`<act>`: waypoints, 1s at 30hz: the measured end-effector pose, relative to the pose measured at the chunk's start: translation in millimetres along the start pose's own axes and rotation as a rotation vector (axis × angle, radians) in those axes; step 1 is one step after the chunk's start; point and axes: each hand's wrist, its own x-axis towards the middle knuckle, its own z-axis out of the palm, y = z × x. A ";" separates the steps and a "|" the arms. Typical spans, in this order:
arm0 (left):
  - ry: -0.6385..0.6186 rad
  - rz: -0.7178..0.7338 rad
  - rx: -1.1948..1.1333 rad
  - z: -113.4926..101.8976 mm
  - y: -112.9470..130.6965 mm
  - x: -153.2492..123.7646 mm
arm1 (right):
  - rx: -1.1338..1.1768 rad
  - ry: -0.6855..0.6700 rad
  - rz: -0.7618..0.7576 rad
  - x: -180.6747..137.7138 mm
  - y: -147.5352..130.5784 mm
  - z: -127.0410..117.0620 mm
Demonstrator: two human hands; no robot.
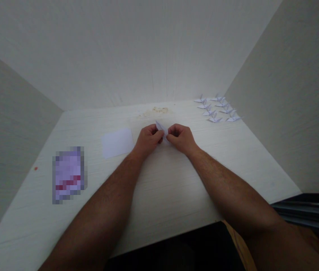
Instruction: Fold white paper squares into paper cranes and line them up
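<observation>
My left hand (147,138) and my right hand (181,138) meet over the middle of the white table (162,188). Both pinch a small folded piece of pale lilac paper (162,128), which sticks up between the fingertips. The fingers of both hands are curled tight on it. A flat square sheet of the same pale paper (117,142) lies on the table just left of my left hand.
Several finished folded paper cranes (217,109) stand in rows at the far right corner. A blurred lilac packet (68,175) lies at the left. A brownish stain (156,110) marks the far edge. White walls close in three sides.
</observation>
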 end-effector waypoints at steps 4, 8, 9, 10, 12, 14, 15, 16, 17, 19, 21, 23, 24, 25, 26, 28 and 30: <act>-0.045 0.041 0.053 0.7 -2.3 -0.7 | 0.011 0.034 -0.009 -0.1 -0.5 -0.5; -0.065 0.059 0.100 0.3 -4.6 -0.4 | 0.004 0.037 0.007 0.6 -0.2 -0.3; -0.069 0.063 0.111 0.1 -4.9 -0.2 | 0.005 0.036 0.009 0.8 0.0 0.0; -0.072 0.066 0.119 0.0 -5.2 0.0 | 0.005 0.035 0.008 0.9 0.3 0.3; -0.071 0.077 0.128 -0.1 -5.8 0.4 | -0.006 0.030 0.004 1.2 1.1 0.9; -0.074 0.091 0.135 0.0 -6.4 0.9 | -0.028 0.023 -0.002 1.6 2.3 1.6; -0.073 0.098 0.138 0.2 -6.9 1.2 | -0.045 0.019 -0.004 1.8 2.9 1.8; -0.073 0.103 0.142 0.3 -7.4 1.5 | -0.061 0.018 -0.006 2.0 3.5 2.1; -0.075 0.106 0.145 0.4 -8.0 1.8 | -0.073 0.019 -0.006 2.1 4.0 2.3; -0.081 0.104 0.150 0.3 -9.2 2.4 | -0.075 0.022 -0.003 2.5 4.4 2.4; -0.083 0.107 0.163 0.3 -10.1 2.8 | -0.047 0.023 0.003 2.7 4.3 2.3; -0.081 0.117 0.185 0.5 -10.3 2.9 | -0.027 0.022 0.001 2.9 4.0 2.0; -0.075 0.122 0.197 0.6 -10.2 2.8 | -0.030 0.024 -0.003 3.0 3.9 2.0; -0.070 0.125 0.208 0.9 -10.0 2.7 | -0.039 0.028 -0.008 2.9 3.9 2.0; -0.067 0.124 0.216 1.2 -9.7 2.5 | -0.052 0.033 -0.013 2.8 4.0 2.0; -0.066 0.122 0.228 1.7 -9.6 2.2 | -0.081 0.042 -0.017 2.4 4.4 2.3; -0.074 0.123 0.236 2.1 -10.0 2.2 | -0.108 0.051 -0.022 1.7 4.8 2.7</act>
